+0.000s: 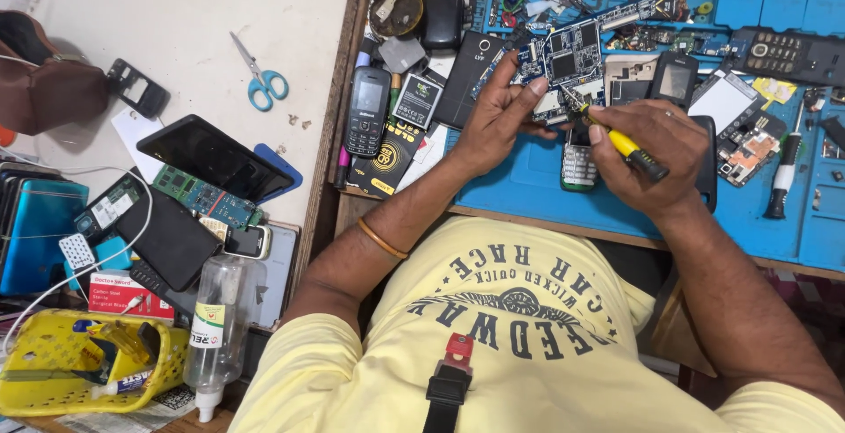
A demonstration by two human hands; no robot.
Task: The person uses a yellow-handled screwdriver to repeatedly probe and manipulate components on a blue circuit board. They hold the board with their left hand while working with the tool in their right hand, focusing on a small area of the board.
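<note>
My left hand [497, 116] grips a blue circuit board [563, 56] by its lower left edge and holds it tilted above the blue work mat [528, 191]. My right hand [647, 147] is closed around a yellow-handled screwdriver [627, 144], whose tip touches the board's lower edge. A small keypad phone [576, 165] lies on the mat just under my hands.
Several phones, batteries and loose boards crowd the mat's back, with a black-handled screwdriver [782, 178] at right. On the white table lie blue-handled scissors [260, 77], a dark tablet [211, 156], a green memory stick [204, 195], a clear bottle [216, 327] and a yellow basket [79, 367].
</note>
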